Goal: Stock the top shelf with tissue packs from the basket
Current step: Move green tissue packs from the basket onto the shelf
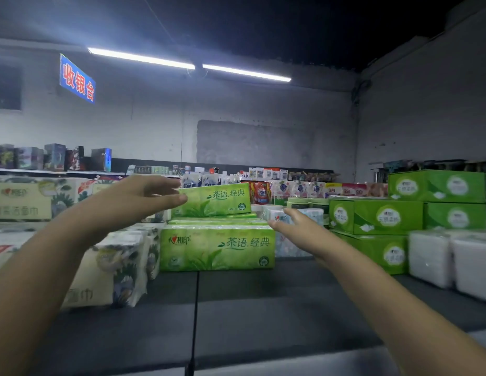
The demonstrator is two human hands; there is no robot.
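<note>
- My left hand [139,196]: fingers straight and loosely spread, grasping nothing; the fingertips reach the left end of the upper green pack [217,199]. I cannot tell whether they touch it.
- My right hand [298,226]: released, fingers relaxed and slightly apart, holding nothing. It hovers just right of the green stack, in front of a pale pack [312,215].
- Upper green pack: lies flat on top of the stack, long side towards me, printed face forward, slightly tilted.
- Lower green pack [217,248]: stands on the dark shelf [250,308], directly under the upper one and wider than it.
- Floral packs [120,267]: cream and blue, on the shelf just left of the green stack.
- Green boxes [377,215]: stacked in steps to the right of the pale pack.
- White packs [453,259]: on the shelf at the far right, just beside the green boxes.
- Background: further shelves of goods along a grey wall, a blue sign [77,78] with red characters at upper left, and two tube lights [193,65] below the dark ceiling.
</note>
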